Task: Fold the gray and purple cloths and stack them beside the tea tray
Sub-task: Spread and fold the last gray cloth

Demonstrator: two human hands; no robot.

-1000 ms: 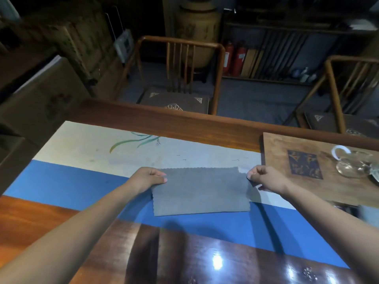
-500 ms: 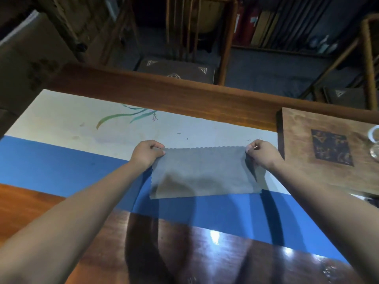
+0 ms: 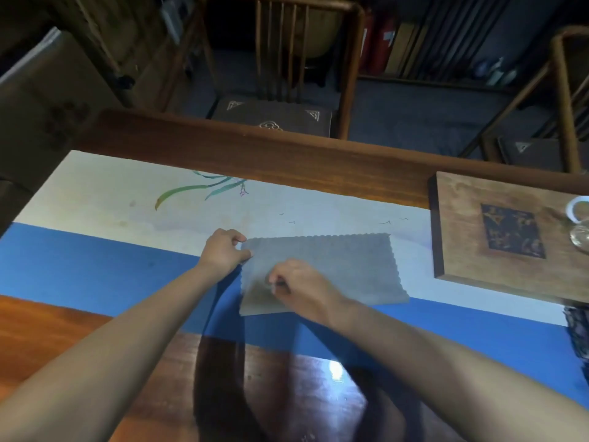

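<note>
Right hand now mid-cloth; tea tray just beside gray cloth

Looks like tea room, maybe traditional tea shop or home tea corner. Long polished wooden table with painted orchid runner, blue band along it. Wooden tea tray with dark inlaid panel at 3 o'clock, glass pitcher on it. Spindle-back wooden chair with patterned seat cushion at 12 o'clock, second chair at 2. Dim shelving behind, red fire extinguishers at 1 o'clock. Cardboard boxes at 10.
</note>
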